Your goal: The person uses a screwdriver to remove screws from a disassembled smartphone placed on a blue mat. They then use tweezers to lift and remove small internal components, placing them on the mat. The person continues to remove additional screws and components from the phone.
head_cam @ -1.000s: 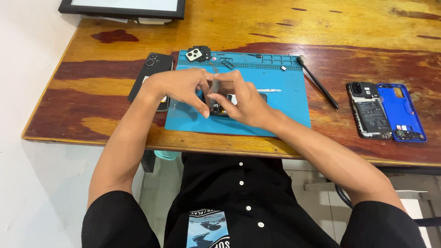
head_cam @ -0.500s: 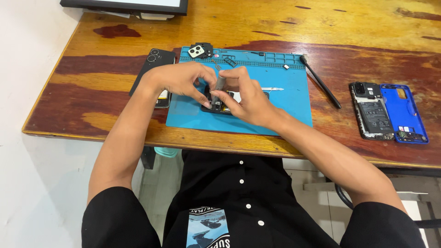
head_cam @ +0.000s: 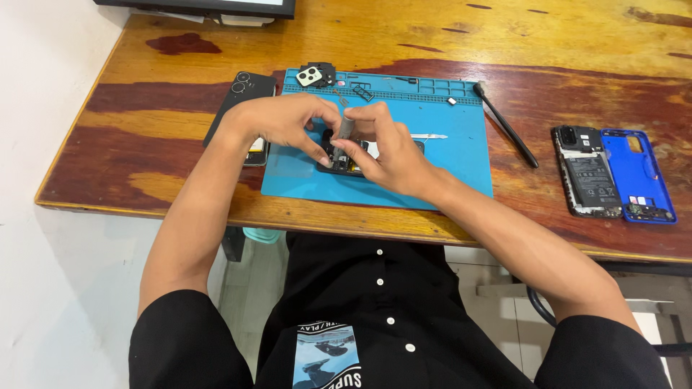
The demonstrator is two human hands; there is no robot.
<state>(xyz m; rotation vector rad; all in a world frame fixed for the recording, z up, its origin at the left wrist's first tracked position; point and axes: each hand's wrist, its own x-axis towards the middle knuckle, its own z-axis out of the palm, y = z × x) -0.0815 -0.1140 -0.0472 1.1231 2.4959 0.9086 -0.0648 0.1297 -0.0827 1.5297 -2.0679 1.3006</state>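
Slip risk — right hand (head_cam: 386, 148) pinching a grey screwdriver (head_cam: 345, 130) upright over the opened phone (head_cam: 339, 160) mid-mat (head_cam: 461, 166), left hand (head_cam: 285, 122) closed on the phone's far-left edge. Too much tilt or pressure — gouged board, lost screw off the bench (head_cam: 144, 155).

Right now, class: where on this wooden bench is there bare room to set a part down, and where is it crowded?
Free: the bare wood between the black spudger tool and the opened black phone, and the far tabletop beyond the blue rubber work mat. Crowded: the mat's middle, where the left hand and right hand work a grey screwdriver.
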